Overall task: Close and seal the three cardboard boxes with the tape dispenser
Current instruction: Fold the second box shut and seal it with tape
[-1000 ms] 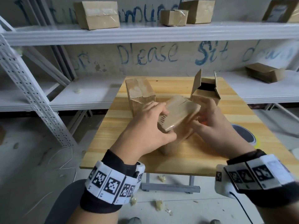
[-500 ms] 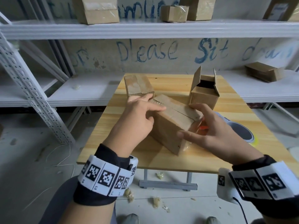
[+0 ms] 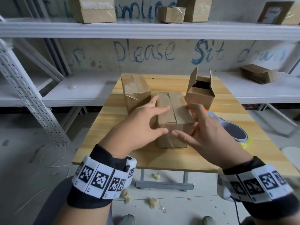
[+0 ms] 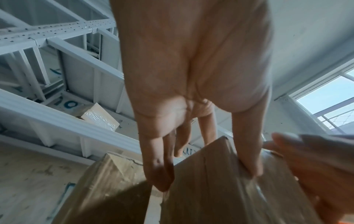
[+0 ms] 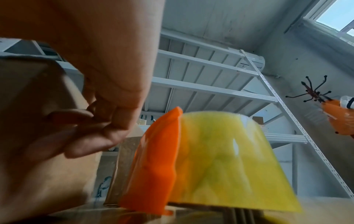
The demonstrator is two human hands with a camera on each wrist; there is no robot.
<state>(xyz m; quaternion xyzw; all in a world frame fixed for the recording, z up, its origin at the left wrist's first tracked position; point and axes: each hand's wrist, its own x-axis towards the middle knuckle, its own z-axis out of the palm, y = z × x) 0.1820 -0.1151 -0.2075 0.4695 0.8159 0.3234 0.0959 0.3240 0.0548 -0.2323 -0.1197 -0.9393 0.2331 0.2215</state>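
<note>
Table (image 3: pixel 100 135): wooden top, carries all three boxes and the tape dispenser.

Middle box (image 3: pixel 172 111): upright at centre, flaps folded flat, top seam bare of tape as far as I can see. I judge the flaps may spring up once I let go.

Taped box (image 3: pixel 135 88): behind-left, just beside the middle box.

Open box (image 3: pixel 200 93): behind-right, flaps standing; a careless sweep could tip it.

Left hand (image 3: pixel 142 124): fingers spread, bracing the middle box's left side and top.

Right hand (image 3: pixel 206 127): fingers loosely spread against its right side, gripping nothing.

Tape dispenser (image 3: pixel 233 133): right of my right hand; reaching for it frees one flap.
</note>
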